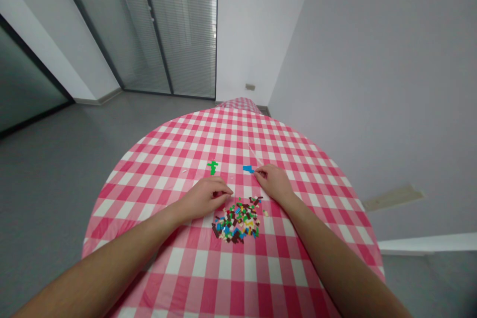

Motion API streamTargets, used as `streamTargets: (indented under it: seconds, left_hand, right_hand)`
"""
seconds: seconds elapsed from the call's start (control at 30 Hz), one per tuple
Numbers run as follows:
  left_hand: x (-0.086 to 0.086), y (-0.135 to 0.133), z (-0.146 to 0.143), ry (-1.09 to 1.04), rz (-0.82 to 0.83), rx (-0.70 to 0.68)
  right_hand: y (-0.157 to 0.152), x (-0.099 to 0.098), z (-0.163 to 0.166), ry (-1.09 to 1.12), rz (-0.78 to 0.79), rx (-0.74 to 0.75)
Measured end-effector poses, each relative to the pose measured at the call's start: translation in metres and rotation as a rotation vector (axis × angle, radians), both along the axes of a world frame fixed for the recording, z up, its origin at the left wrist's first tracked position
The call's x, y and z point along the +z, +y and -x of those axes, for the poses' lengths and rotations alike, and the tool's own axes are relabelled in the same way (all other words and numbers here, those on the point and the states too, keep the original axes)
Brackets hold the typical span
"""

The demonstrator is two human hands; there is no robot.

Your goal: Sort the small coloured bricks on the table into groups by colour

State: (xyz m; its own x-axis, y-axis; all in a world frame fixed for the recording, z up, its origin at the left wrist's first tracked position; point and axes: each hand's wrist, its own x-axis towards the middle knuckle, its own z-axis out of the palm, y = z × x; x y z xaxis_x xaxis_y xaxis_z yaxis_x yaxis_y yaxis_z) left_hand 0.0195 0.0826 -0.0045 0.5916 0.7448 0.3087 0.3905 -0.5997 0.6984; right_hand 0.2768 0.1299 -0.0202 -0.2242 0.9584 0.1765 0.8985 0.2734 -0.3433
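Observation:
My right hand [275,182] has its fingers closed together at the near right end of a blue building-brick piece [248,169]. The piece lies flat on the checked cloth. My left hand [208,196] is held in a pinch just above the upper left edge of the brick pile [238,221]. Whatever sits between its fingertips is too small to make out. The pile mixes small brown, green, blue, white, yellow and red bricks. Beyond my left hand lies a green cross-shaped brick piece [212,167], apart from both hands.
A pink and white checked tablecloth [208,268] covers the rounded table. A small pale scrap [184,171] lies left of the green piece. The grey wall [380,84] rises on the right, and glass partitions [179,30] stand beyond the table at the left.

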Motion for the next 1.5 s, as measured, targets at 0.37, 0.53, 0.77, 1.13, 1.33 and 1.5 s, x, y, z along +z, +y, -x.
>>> streamTargets:
  seconds: [0.37, 0.53, 0.77, 1.13, 1.33, 1.5]
  left_hand:
    - [0.000, 0.000, 0.001, 0.039, 0.016, -0.016]
    - [0.002, 0.000, 0.002, 0.043, 0.021, -0.018]
    - [0.006, 0.001, 0.005, 0.091, 0.033, -0.033]
    - [0.012, -0.003, 0.006, 0.157, 0.138, -0.170]
    - [0.008, -0.005, 0.002, 0.044, 0.028, -0.017]
    - [0.008, -0.006, -0.001, -0.027, -0.009, 0.027]
  right_hand:
    - [-0.003, 0.009, 0.003, 0.044, 0.037, 0.015]
    - [-0.015, 0.037, -0.007, 0.144, 0.340, 0.234]
    - [-0.021, 0.046, -0.021, 0.110, 0.495, 0.314]
    - [-0.025, 0.048, -0.012, 0.072, 0.424, 0.324]
    - [-0.035, 0.041, 0.015, 0.433, 0.412, 0.303]
    - [-0.046, 0.026, 0.040, 0.646, 0.496, 0.271]
